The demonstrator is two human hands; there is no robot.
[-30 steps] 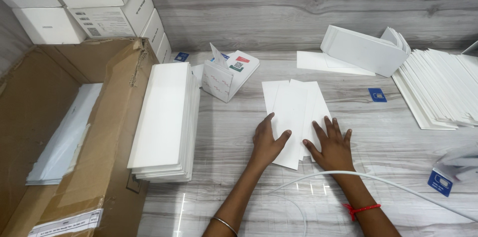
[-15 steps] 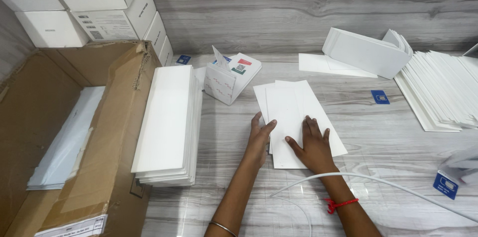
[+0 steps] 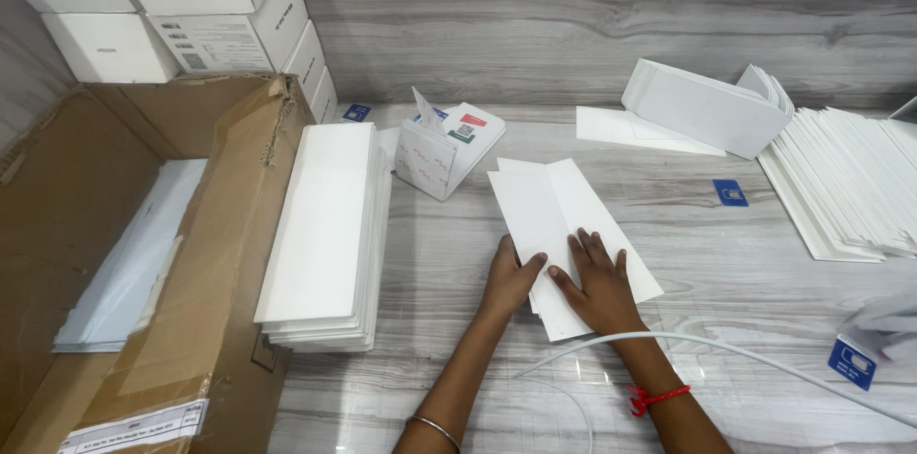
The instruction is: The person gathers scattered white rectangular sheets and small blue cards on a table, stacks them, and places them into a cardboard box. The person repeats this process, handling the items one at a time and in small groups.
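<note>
Fingers of both hands press flat on white card [image 3: 554, 225]; paper stack [image 3: 325, 234] beside.

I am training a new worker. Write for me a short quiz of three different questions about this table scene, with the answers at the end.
1. True or false: both hands press on the folded white card lying on the table.
2. What stands directly to the left of the tall stack of white cards? A) a brown cardboard box B) a metal bin C) a chair
3. Fill in: the right hand has a ____ thread at its wrist.

Key
1. True: the left hand rests at the card's left edge, the right hand flat on it.
2. A: the brown cardboard box.
3. Red.
</note>
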